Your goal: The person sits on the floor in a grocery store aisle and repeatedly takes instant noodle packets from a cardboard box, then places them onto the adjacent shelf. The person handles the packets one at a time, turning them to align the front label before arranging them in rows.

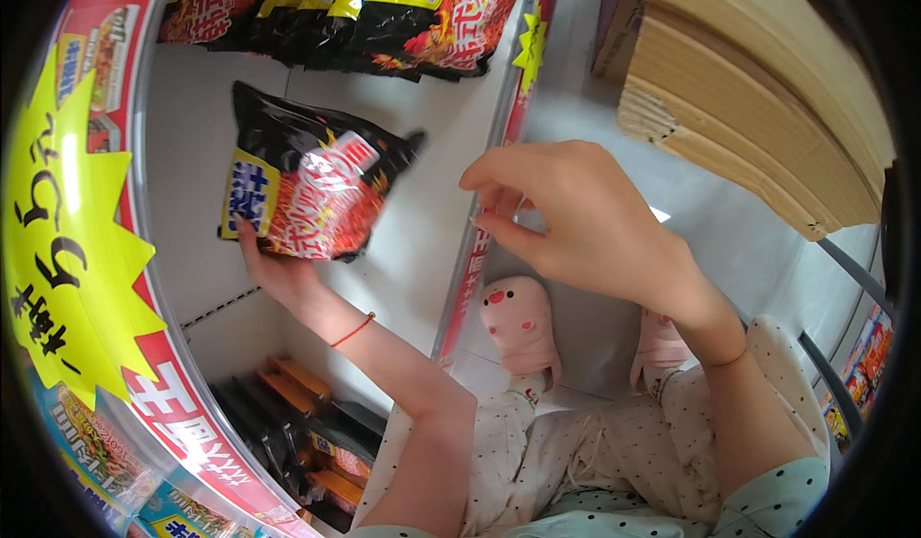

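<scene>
My left hand [284,273] grips the lower edge of a black and red packet of instant noodles [324,192], tilted above the white shelf board [424,200]. Its thumb lies over the yellow corner panel, and the other fingers are mostly hidden behind the packet. Over the shelf's front edge hovers my right hand [575,214], with nothing in it. Its fingers are loosely bent, apart from the thumb. Similar noodle packets [432,27] stand in a row at the far end of the shelf.
A yellow starburst price sign [72,236] hangs on the red shelf strip at left. Dark packages [280,408] fill the lower left. Stacked cardboard [741,99] juts in at upper right, with a dark bar [827,365] below it. Pink slippers [518,322] are on the floor.
</scene>
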The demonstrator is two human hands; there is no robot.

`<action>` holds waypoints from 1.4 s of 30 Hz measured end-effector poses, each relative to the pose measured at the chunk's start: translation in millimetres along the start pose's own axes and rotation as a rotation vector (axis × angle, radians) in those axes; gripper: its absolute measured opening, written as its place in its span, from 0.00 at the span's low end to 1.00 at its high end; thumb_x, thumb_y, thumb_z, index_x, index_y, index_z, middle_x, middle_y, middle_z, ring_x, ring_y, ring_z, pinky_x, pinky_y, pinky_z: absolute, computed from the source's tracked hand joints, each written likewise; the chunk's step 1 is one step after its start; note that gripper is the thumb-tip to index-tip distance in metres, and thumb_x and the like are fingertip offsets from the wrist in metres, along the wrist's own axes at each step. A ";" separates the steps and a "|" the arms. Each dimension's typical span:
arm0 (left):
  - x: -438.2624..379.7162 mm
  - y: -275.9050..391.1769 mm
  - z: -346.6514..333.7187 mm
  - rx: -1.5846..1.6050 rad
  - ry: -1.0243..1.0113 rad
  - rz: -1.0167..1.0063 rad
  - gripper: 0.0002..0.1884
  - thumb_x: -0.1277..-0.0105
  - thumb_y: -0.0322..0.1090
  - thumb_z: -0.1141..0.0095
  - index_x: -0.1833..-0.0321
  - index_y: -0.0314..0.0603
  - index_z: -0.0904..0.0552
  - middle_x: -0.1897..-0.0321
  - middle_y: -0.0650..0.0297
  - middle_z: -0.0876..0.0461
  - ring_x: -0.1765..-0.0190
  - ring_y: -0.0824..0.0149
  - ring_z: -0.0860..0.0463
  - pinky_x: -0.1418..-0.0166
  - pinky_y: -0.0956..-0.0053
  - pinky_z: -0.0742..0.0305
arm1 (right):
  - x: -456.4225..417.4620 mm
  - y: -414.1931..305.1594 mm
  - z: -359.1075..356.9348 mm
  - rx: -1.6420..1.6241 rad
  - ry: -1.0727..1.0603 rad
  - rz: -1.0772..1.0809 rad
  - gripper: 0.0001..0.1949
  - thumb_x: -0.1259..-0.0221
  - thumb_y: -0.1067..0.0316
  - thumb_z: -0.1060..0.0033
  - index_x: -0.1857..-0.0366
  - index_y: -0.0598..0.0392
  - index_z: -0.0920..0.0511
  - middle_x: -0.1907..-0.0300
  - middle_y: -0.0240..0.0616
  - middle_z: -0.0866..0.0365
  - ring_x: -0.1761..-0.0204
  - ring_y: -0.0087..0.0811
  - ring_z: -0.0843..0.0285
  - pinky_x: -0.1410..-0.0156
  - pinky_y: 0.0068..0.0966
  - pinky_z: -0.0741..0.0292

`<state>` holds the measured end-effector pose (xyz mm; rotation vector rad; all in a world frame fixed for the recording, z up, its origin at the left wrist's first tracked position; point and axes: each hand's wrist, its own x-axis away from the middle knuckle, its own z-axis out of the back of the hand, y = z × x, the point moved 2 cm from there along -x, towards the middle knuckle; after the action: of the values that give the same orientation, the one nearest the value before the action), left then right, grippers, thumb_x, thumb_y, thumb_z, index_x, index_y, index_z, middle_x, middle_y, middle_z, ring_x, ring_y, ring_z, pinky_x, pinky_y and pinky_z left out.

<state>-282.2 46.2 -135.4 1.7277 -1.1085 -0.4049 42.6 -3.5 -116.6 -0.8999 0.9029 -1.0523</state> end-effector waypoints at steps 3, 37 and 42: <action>-9.7 11.6 0.6 -0.171 -0.046 -0.221 0.30 0.37 0.37 0.36 0.35 0.32 0.31 0.41 0.54 0.24 0.39 0.58 0.24 0.35 0.59 0.29 | 1.0 2.7 -9.1 -0.027 -0.049 -0.002 0.08 0.50 0.73 0.37 0.65 0.59 0.21 0.69 0.46 0.17 0.63 0.50 0.19 0.59 0.43 0.24; -89.6 -9.5 -86.3 -1.436 0.169 -1.450 0.18 0.46 0.40 0.32 0.58 0.41 0.23 0.60 0.56 0.21 0.56 0.53 0.24 0.46 0.56 0.34 | 7.4 -27.6 15.6 0.065 -0.083 0.147 0.03 0.50 0.74 0.42 0.74 0.59 0.26 0.73 0.44 0.20 0.68 0.50 0.20 0.65 0.42 0.24; 12.0 -55.2 -138.3 -1.130 -0.598 -1.729 0.08 0.44 0.29 0.38 0.65 0.44 0.25 0.71 0.66 0.24 0.65 0.61 0.25 0.54 0.63 0.36 | -4.0 -63.7 57.5 0.158 -0.001 0.275 0.11 0.50 0.73 0.36 0.62 0.53 0.23 0.70 0.38 0.21 0.68 0.43 0.20 0.68 0.36 0.25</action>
<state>-152.3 118.4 -119.6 1.0205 0.6311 -2.1380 74.6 -5.4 -36.9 -0.6248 0.9001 -0.8714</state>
